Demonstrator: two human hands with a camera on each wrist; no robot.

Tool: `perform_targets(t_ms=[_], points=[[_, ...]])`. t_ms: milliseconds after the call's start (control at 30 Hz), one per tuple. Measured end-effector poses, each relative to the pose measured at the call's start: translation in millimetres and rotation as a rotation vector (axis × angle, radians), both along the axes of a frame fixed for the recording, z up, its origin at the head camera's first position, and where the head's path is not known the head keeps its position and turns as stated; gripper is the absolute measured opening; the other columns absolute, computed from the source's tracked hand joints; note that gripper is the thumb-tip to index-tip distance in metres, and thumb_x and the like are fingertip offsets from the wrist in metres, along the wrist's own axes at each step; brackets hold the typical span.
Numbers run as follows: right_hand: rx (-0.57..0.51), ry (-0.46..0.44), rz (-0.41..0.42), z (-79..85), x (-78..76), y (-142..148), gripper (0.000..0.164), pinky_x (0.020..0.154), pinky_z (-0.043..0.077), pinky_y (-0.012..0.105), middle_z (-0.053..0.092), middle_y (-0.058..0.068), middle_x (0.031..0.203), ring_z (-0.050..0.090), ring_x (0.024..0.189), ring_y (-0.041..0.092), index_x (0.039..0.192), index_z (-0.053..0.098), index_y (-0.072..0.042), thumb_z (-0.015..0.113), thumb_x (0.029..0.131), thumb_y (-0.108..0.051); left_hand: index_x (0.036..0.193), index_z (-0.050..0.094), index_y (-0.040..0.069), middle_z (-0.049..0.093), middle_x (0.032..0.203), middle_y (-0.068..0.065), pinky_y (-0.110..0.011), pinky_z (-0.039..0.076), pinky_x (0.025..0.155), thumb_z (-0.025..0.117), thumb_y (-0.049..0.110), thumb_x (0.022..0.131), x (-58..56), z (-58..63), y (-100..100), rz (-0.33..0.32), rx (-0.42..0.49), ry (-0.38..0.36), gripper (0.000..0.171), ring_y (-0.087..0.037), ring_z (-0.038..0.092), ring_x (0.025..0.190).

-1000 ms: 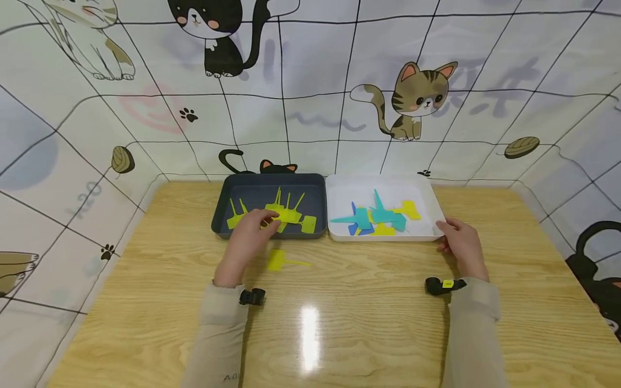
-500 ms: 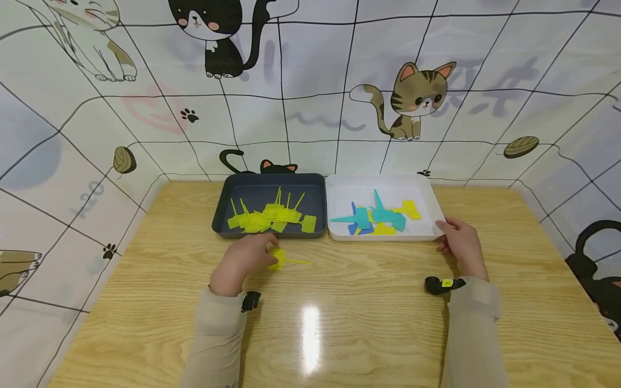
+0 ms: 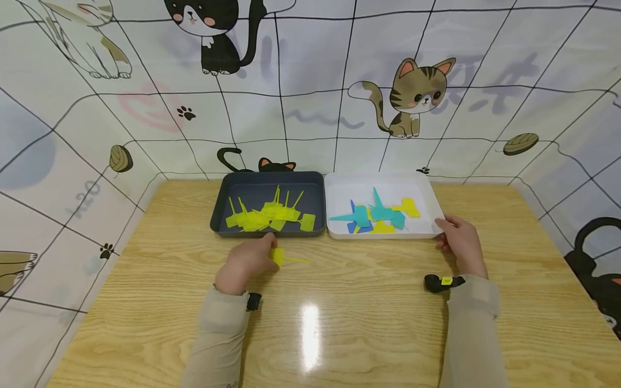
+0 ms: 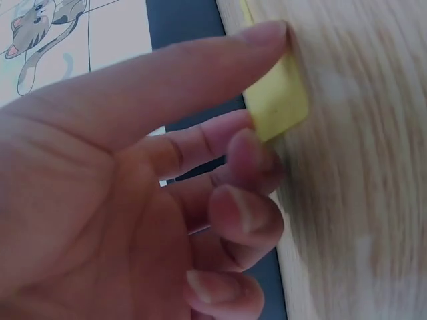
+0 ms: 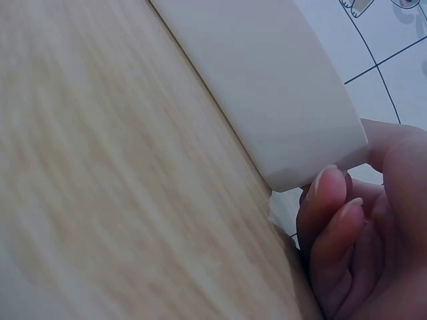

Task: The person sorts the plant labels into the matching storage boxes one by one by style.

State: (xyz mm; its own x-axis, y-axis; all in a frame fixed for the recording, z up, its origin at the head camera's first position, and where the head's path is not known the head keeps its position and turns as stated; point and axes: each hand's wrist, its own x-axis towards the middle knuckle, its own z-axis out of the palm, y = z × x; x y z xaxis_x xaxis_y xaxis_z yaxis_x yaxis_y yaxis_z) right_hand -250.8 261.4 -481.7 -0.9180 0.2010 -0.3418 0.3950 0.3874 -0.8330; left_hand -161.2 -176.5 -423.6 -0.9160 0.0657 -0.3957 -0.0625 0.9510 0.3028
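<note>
My left hand (image 3: 246,262) is at a yellow plant label (image 3: 278,257) with a square head and thin spike, lying on the table in front of the dark tray (image 3: 242,189). In the left wrist view, thumb and index finger take the head of this label (image 4: 283,107) between them, the other fingers curled. My right hand (image 3: 462,245) grips the near right corner of the white tray (image 3: 346,188), thumb over its rim. From the right wrist, curled fingertips (image 5: 327,190) show at the corner of the tray wall (image 5: 267,100).
Several yellow plant labels (image 3: 257,220) lie heaped in the dark tray. Teal labels (image 3: 383,212), blue pieces (image 3: 359,228) and yellow ones (image 3: 409,207) are mixed in the white tray. Both trays stand side by side against a cat-print cloth (image 3: 315,118) at the back of the wooden table (image 3: 368,312).
My left hand has come back from the dark tray to the label on the table, leaving more yellow labels visible there. The right hand stays on the white tray.
</note>
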Motion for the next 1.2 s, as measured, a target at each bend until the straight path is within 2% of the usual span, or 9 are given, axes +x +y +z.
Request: perform_targets(t_ms=[100,233,533,733,867,1000,1200], points=[[-0.005,0.002,-0.003,-0.5,-0.6,0.6,0.068,0.051,0.046,0.023,0.049,0.011,0.086,0.050,0.054,0.009,0.139,0.032,-0.011,0.047,0.087,-0.051,0.105,0.045,0.016,0.052,0.069,0.000,-0.031,0.038,0.055,0.076,0.029,0.070,-0.6,-1.9,-0.6,0.003,0.017,-0.004,0.049,-0.019,0.049,0.062],[-0.001,0.008,-0.001,-0.6,-0.6,0.8,0.067,0.050,0.046,0.023,0.049,0.010,0.084,0.050,0.053,0.008,0.139,0.032,-0.010,0.047,0.087,-0.050,0.096,0.046,0.015,0.047,0.065,0.000,-0.029,0.035,0.051,0.075,0.029,0.070,-0.6,-3.4,-1.2,-0.026,0.065,-0.008,0.041,-0.018,0.046,0.059],[0.000,0.021,0.007,-0.5,0.5,0.1,0.065,0.051,0.046,0.023,0.049,0.009,0.082,0.051,0.054,0.010,0.139,0.032,-0.009,0.046,0.088,-0.048,0.084,0.050,0.013,0.047,0.068,0.000,-0.027,0.033,0.051,0.073,0.026,0.073,-3.7,-7.4,-1.9,-0.070,0.140,-0.010,0.029,-0.017,0.043,0.059],[0.003,0.016,0.003,0.8,0.6,-1.3,0.066,0.050,0.046,0.023,0.050,0.007,0.080,0.052,0.055,0.011,0.138,0.033,-0.008,0.047,0.088,-0.048,0.080,0.054,0.014,0.046,0.069,0.002,-0.026,0.033,0.053,0.067,0.026,0.080,-7.6,-11.1,-4.2,-0.115,0.205,0.008,0.018,-0.015,0.042,0.060],[0.000,0.018,0.005,0.9,1.4,-0.8,0.067,0.050,0.046,0.023,0.049,0.007,0.080,0.052,0.055,0.011,0.139,0.032,-0.008,0.047,0.088,-0.048,0.080,0.057,0.017,0.049,0.067,0.002,-0.028,0.036,0.055,0.059,0.027,0.086,-9.8,-7.5,-5.8,-0.100,0.270,0.079,0.012,-0.015,0.045,0.061],[0.002,0.025,0.008,0.5,2.0,-0.1,0.067,0.050,0.046,0.023,0.050,0.007,0.080,0.051,0.054,0.010,0.139,0.031,-0.008,0.047,0.088,-0.048,0.084,0.061,0.017,0.057,0.072,-0.001,-0.030,0.039,0.056,0.051,0.027,0.091,-11.8,-1.5,-6.0,-0.068,0.366,0.194,0.016,-0.016,0.047,0.061],[0.001,0.028,0.010,-1.0,1.0,0.9,0.067,0.050,0.046,0.023,0.050,0.008,0.081,0.051,0.053,0.010,0.139,0.032,-0.009,0.047,0.087,-0.049,0.087,0.064,0.016,0.054,0.075,0.000,-0.031,0.040,0.059,0.050,0.028,0.092,-14.2,1.0,-7.0,0.022,0.395,0.379,0.019,-0.017,0.047,0.063]])
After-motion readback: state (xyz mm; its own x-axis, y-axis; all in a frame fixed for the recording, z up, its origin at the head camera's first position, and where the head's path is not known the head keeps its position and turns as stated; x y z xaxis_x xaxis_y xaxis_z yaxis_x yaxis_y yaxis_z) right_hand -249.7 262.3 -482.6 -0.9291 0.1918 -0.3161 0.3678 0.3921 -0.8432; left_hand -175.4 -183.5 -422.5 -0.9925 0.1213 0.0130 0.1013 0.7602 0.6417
